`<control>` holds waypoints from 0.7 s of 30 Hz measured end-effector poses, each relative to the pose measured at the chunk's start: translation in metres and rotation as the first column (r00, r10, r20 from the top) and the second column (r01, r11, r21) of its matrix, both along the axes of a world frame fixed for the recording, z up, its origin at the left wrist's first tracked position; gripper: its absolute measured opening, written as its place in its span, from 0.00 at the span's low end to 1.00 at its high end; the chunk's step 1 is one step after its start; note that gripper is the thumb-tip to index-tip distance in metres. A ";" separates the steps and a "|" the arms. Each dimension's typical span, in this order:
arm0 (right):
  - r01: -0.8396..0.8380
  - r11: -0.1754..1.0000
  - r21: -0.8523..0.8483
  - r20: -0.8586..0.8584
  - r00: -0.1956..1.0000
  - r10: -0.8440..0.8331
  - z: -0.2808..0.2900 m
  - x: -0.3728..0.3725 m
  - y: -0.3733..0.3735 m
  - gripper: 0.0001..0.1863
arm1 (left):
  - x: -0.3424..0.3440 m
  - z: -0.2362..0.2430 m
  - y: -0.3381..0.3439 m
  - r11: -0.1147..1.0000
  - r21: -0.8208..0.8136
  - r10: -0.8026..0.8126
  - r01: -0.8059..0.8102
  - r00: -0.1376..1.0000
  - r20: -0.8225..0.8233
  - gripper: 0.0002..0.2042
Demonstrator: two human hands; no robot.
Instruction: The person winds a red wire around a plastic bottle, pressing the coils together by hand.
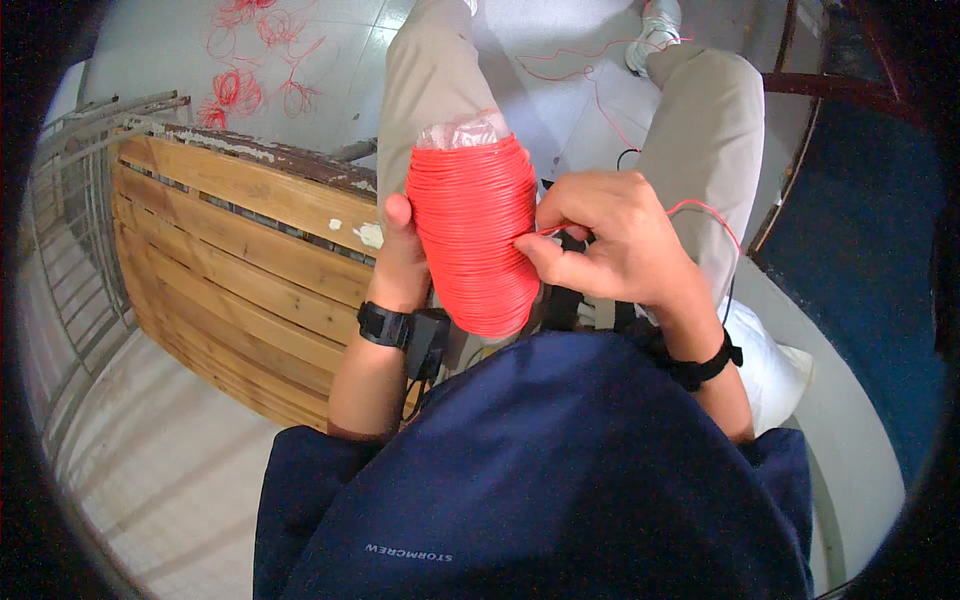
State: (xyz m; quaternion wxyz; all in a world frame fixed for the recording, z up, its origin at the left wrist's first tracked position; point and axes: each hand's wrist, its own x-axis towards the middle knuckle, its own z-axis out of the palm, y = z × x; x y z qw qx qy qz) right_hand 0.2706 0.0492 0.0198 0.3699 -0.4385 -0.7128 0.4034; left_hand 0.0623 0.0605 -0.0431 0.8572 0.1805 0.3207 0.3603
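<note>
A bottle-shaped roll wound with red cord (472,235) stands upright in front of my body, its clear plastic end (462,133) showing above the windings. My left hand (402,255) grips its left side, with the thumb up along the cord; the other fingers are hidden behind it. At the roll's right side, my right hand (605,237) pinches the loose strand of red cord (707,207) between thumb and forefinger. That strand runs out behind the hand and loops to the right.
A slatted wooden bench (240,230) stands on my left beside a metal rack (75,220). Tangled red cord (236,92) lies on the tiled floor at the far left. More cord (590,75) trails between my legs. A white bag (765,365) sits by my right elbow.
</note>
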 end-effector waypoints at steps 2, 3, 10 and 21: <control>-0.021 0.999 -0.034 0.026 0.999 0.021 0.003 0.002 0.002 0.13 | -0.001 -0.003 -0.001 1.000 0.015 -0.006 0.007 0.999 -0.050 0.68; -0.041 0.997 -0.072 0.049 0.998 0.045 0.004 0.003 0.002 0.13 | 0.000 -0.002 -0.001 1.000 0.021 -0.006 0.006 1.000 -0.020 0.68; -0.021 0.996 -0.091 0.004 1.000 0.022 0.002 0.000 0.002 0.12 | 0.003 0.005 -0.003 0.999 0.048 -0.008 0.012 0.998 -0.068 0.68; -0.036 0.992 -0.121 -0.054 0.998 0.030 0.002 0.004 0.003 0.10 | 0.009 0.010 0.003 0.993 0.103 -0.049 0.055 0.997 -0.061 0.66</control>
